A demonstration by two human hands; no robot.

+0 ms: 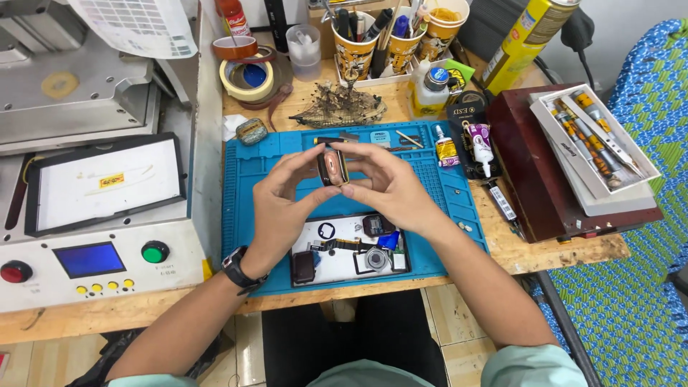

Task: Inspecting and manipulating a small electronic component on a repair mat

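Head cam looks straight down at a wooden desk (559,251) with a blue work mat (251,179) laid across its middle. Both hands are up over the centre of the mat, pinching a small smartwatch body (333,168) between them: the left hand (283,204) grips its left edge with thumb and fingertips, the right hand (390,188) does the same on the other side, so neither is open, both are closed on the watch. It's held on edge with the coppery back turned up toward the camera, probably so the back and its seam can be looked over closely. At the near edge of the mat sits a white parts tray (344,269) with little pieces spread out on it, a ring, a flex cable, a round module and a dark square one, kept together so nothing rolls off, I'd guess. Along the far edge are paper cups of tools (356,44), rolls of tape (247,75) and a small glue bottle (446,150). A grey machine with a green button (155,252) takes up the left side, and an open box of tubes (595,140) sits on a dark red case toward the right edge.
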